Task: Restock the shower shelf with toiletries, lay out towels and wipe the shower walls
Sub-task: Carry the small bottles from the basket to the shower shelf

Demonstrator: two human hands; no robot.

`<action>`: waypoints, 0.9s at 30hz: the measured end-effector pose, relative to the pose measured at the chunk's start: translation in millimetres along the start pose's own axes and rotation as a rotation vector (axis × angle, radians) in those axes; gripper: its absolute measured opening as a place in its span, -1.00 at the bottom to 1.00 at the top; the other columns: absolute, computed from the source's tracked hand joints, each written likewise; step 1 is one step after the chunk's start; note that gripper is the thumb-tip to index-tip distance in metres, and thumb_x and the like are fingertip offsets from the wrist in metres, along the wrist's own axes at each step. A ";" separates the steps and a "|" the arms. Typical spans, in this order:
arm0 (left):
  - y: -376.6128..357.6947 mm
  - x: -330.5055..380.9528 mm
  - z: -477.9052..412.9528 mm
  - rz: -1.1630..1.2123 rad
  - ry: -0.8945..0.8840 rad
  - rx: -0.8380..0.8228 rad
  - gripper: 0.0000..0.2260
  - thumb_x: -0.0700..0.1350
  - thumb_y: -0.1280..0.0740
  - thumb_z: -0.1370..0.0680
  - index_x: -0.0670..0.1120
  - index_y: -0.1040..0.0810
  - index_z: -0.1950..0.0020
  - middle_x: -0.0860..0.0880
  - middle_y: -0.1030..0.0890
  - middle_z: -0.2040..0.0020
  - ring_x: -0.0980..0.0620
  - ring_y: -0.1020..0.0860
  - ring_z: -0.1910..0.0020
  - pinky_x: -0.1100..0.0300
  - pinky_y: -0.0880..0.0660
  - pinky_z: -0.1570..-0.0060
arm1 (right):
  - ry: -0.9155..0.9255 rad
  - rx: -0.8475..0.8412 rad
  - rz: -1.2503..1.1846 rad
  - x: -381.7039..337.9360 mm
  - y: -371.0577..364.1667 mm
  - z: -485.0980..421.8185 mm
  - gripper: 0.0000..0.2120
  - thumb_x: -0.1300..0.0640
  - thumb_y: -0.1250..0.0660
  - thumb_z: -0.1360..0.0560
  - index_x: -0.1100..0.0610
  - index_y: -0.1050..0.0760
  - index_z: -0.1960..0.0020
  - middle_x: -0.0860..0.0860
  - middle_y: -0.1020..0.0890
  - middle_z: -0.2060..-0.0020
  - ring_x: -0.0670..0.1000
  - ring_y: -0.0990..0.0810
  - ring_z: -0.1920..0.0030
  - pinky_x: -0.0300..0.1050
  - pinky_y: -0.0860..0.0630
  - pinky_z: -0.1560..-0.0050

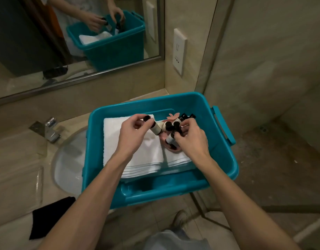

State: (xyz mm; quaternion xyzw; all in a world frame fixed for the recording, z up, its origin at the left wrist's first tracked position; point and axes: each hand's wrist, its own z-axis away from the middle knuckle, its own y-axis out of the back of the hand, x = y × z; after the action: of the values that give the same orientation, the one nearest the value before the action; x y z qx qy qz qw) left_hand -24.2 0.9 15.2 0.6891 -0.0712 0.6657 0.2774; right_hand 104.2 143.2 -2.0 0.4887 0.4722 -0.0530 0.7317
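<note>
I'm looking down into the teal plastic tub (pixel 226 159), which sits at the right end of the marble desk (pixel 16 159) with its near end hanging past the edge over the tiled floor (pixel 282 168). Inside lies a stack of folded white towels (pixel 137 156), filling the left and middle of the tub. On the right part of the stack sits a small pink dish (pixel 171 149) with a cluster of black-capped toiletry bottles (pixel 169 125) leaning in and above it.

My left hand (pixel 132 134) has its fingers (pixel 137 118) curled and pinching one small cream bottle (pixel 155 128) near its black cap; its long axis runs from upper left down to lower right, base pointing at the dish. My right hand (pixel 190 139) is the nearer one to the cluster, fingers clamped round another bottle (pixel 170 138) right over the dish, tilted, cap up to the right. The two held bottles are just beside each other, almost touching.

I judge this as gathering toiletries for the shower shelf; none placed yet as far as I can see.

Left of the tub: the oval sink basin (pixel 68 159), the chrome tap (pixel 50 130), a black cloth (pixel 50 215) at the desk's near edge. Behind, the wall mirror (pixel 47 42) and a white socket plate (pixel 179 51).
</note>
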 end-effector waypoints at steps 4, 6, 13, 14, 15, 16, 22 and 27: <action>20.3 11.0 34.2 0.299 0.075 -0.070 -0.87 0.00 -0.40 -0.58 0.01 -0.67 -0.08 0.04 -0.71 0.01 0.08 -0.64 0.01 0.16 -0.56 0.04 | -0.179 0.132 -0.580 -21.2 23.3 43.0 -0.77 0.19 -0.46 -0.43 0.07 -0.58 -0.07 -0.01 -0.68 0.09 -0.10 -0.65 0.11 -0.15 -0.58 0.13; 27.5 15.4 58.7 0.413 0.125 -0.118 -0.83 -0.02 -0.37 -0.60 -0.02 -0.67 -0.13 0.03 -0.71 0.01 0.05 -0.67 0.05 0.11 -0.57 0.00 | -0.290 0.144 -0.934 -31.1 34.2 75.2 -0.83 0.28 -0.43 -0.48 0.17 -0.61 -0.07 0.11 -0.71 0.05 -0.02 -0.67 0.05 -0.17 -0.61 0.10; 35.5 1.7 169.8 0.576 0.217 -0.324 -0.80 -0.06 -0.34 -0.61 -0.07 -0.66 -0.17 -0.05 -0.72 -0.06 0.04 -0.67 -0.02 0.27 -0.57 0.12 | -0.490 0.259 -1.514 -30.6 33.0 210.6 -0.93 0.26 -0.38 -0.50 0.18 -0.60 0.03 0.11 -0.67 0.17 0.02 -0.67 0.22 -0.10 -0.64 0.10; 34.1 -2.0 184.2 0.583 0.228 -0.362 -0.80 -0.04 -0.35 -0.59 -0.06 -0.66 -0.16 -0.05 -0.72 -0.06 0.04 -0.66 -0.01 0.27 -0.57 0.13 | -0.516 0.293 -1.538 -29.3 30.1 227.9 -0.95 0.27 -0.37 -0.51 0.20 -0.58 0.02 0.13 -0.65 0.17 0.01 -0.67 0.25 -0.12 -0.65 0.13; 33.0 -5.2 198.9 0.590 0.230 -0.411 -0.78 -0.01 -0.36 -0.56 -0.04 -0.66 -0.15 -0.04 -0.72 -0.05 0.05 -0.65 0.00 0.27 -0.56 0.13 | -0.540 0.334 -1.550 -26.2 27.3 245.2 -0.95 0.27 -0.36 -0.53 0.22 -0.56 0.01 0.13 -0.64 0.18 -0.01 -0.67 0.27 -0.15 -0.65 0.16; 31.5 -8.1 211.6 0.585 0.228 -0.464 -0.75 0.02 -0.37 -0.53 -0.03 -0.67 -0.15 -0.03 -0.71 -0.05 0.06 -0.65 0.01 0.28 -0.56 0.12 | -0.562 0.369 -1.554 -23.1 25.9 261.5 -0.94 0.26 -0.35 -0.55 0.23 -0.55 -0.01 0.13 -0.64 0.17 -0.02 -0.67 0.28 -0.18 -0.65 0.19; 14.9 -25.8 271.9 0.443 0.236 -0.737 -0.78 -0.06 -0.29 -0.63 -0.03 -0.65 -0.21 -0.07 -0.72 -0.08 -0.07 -0.67 -0.09 0.10 -0.61 -0.05 | -0.726 0.415 -1.561 13.1 19.4 337.9 -0.75 0.13 -0.36 -0.56 0.19 -0.55 -0.21 0.11 -0.62 0.05 -0.01 -0.63 0.12 -0.13 -0.63 0.30; -6.5 -20.5 314.4 0.372 0.182 -0.960 -0.82 -0.23 -0.26 -0.65 -0.17 -0.60 -0.20 -0.09 -0.73 -0.04 -0.04 -0.69 -0.06 0.13 -0.62 -0.07 | -0.782 0.480 -1.655 42.5 32.9 382.8 -0.70 0.09 -0.32 -0.58 0.24 -0.55 -0.23 0.11 -0.64 0.12 0.02 -0.64 0.11 -0.10 -0.64 0.15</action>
State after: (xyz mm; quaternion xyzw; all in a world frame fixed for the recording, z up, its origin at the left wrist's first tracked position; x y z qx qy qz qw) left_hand 252.8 -149.2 6.3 0.3993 -0.4651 0.6533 0.4443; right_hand 389.9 -116.4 17.6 0.0834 0.3667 -0.8111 0.4480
